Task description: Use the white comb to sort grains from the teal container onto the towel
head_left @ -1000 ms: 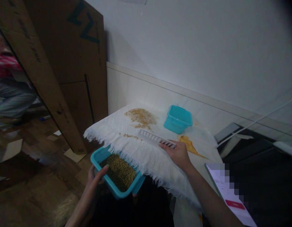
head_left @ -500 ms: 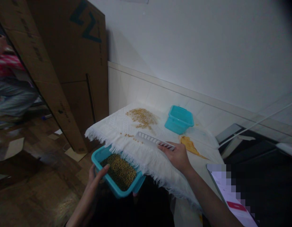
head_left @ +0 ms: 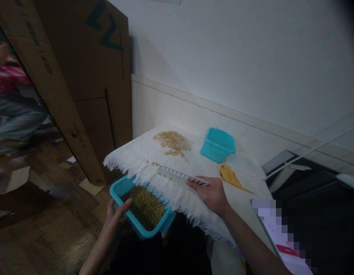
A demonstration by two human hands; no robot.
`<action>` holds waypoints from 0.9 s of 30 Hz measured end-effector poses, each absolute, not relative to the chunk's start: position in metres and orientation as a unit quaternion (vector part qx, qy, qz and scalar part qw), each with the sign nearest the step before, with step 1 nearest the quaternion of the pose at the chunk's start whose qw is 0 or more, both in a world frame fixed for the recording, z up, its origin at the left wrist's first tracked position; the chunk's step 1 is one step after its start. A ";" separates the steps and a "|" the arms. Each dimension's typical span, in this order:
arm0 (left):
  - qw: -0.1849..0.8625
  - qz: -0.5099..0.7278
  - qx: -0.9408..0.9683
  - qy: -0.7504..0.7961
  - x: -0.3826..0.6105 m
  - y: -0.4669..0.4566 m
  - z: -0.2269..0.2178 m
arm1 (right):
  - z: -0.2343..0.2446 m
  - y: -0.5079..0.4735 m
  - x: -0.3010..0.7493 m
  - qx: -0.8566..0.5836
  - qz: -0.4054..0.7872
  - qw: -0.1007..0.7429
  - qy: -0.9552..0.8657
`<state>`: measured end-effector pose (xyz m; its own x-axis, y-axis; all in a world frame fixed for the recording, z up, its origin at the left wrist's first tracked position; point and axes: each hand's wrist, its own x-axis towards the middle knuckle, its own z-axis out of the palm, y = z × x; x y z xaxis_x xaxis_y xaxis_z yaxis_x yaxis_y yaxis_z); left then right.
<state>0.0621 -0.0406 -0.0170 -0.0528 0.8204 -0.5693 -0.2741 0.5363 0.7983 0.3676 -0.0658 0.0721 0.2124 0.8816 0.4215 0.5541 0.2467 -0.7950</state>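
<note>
My left hand [head_left: 113, 217] grips the near-left wall of a teal plastic container [head_left: 136, 230], thumb over the rim. Inside lie mixed yellow and dark green beans [head_left: 145, 208]. The container is tilted just under the fringed edge of a white tablecloth [head_left: 131, 154]. My right hand [head_left: 212, 193] is closed on the right end of a long, flat white plastic strip with slots [head_left: 179, 175]. Its far end rests low over the cloth, beside a few stray yellow beans. Farther back on the cloth is a spread pile of yellow beans [head_left: 173, 141].
A second teal container [head_left: 218, 145] stands behind, by the wall. Near it lie a clear lid [head_left: 248, 164] and an orange-brown leaf-shaped piece [head_left: 231, 176]. A tall cardboard box [head_left: 93, 76] rises at left, with a seated person [head_left: 13, 95] beyond it.
My right hand has brought the slotted strip slightly left and toward the cloth's front edge, with stray beans beside it. The left hand and its container have barely shifted.
</note>
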 end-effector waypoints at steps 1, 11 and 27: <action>0.647 0.425 0.230 0.590 0.061 -0.040 -0.019 | 0.073 -0.068 0.365 -0.590 0.165 0.506 -0.607; 0.650 0.417 0.220 0.596 0.060 -0.037 -0.021 | 0.068 -0.069 0.356 -0.607 0.201 0.506 -0.579; 0.645 0.422 0.234 0.593 0.056 -0.040 -0.009 | 0.077 -0.021 0.395 -0.642 0.186 0.460 -0.585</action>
<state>0.0564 -0.0396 -0.0086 -0.0584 0.8217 -0.5669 -0.2668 0.5344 0.8020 0.3955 -0.0208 0.0766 0.2467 0.9217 0.2993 0.5797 0.1071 -0.8078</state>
